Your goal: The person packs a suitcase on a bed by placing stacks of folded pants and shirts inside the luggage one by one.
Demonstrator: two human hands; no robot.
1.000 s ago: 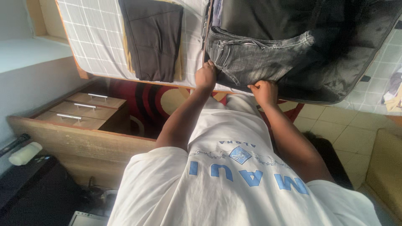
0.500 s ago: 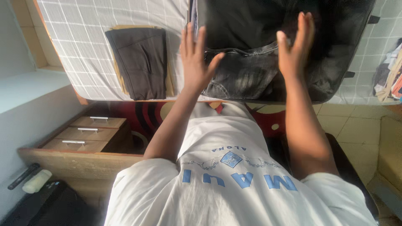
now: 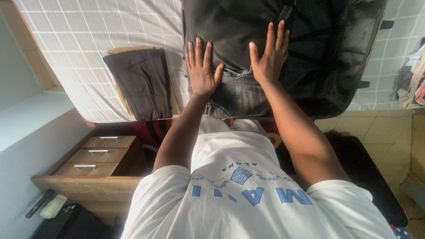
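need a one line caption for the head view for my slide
Left hand and right hand press flat on folded grey denim jeans in an open black fabric suitcase on a white checked bedsheet.

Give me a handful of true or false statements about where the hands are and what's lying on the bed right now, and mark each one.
1. Both hands lie flat, fingers spread, on clothes in the black suitcase. True: the left hand and the right hand press on dark clothing at the top edge of the grey jeans.
2. The right hand holds a hanger. False: it holds nothing, palm down.
3. Folded dark brown trousers lie on the checked bed sheet beside the suitcase. True.
4. The suitcase is zipped shut. False: it lies open with clothes inside.
5. The wooden drawers below the bed stand pulled wide open. False: they look closed.
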